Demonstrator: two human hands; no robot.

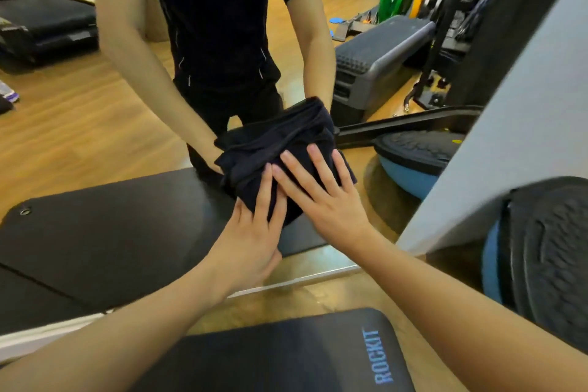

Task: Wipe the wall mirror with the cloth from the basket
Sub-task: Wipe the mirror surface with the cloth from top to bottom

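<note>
A bunched dark navy cloth [254, 165] is pressed flat against the wall mirror [95, 124], low down near its bottom edge. My left hand [251, 232] and my right hand [321, 191] both lie on the cloth with fingers spread, palms pushing it onto the glass. The mirror reflects my own arms, dark shirt and the cloth's other side. No basket is in view.
A black exercise mat [302, 356] marked ROCKIT lies on the wood floor below the mirror. A blue and black balance dome [541, 254] stands at the right beside a grey wall edge [496, 149]. The reflection shows a step platform, weight plates and a rack.
</note>
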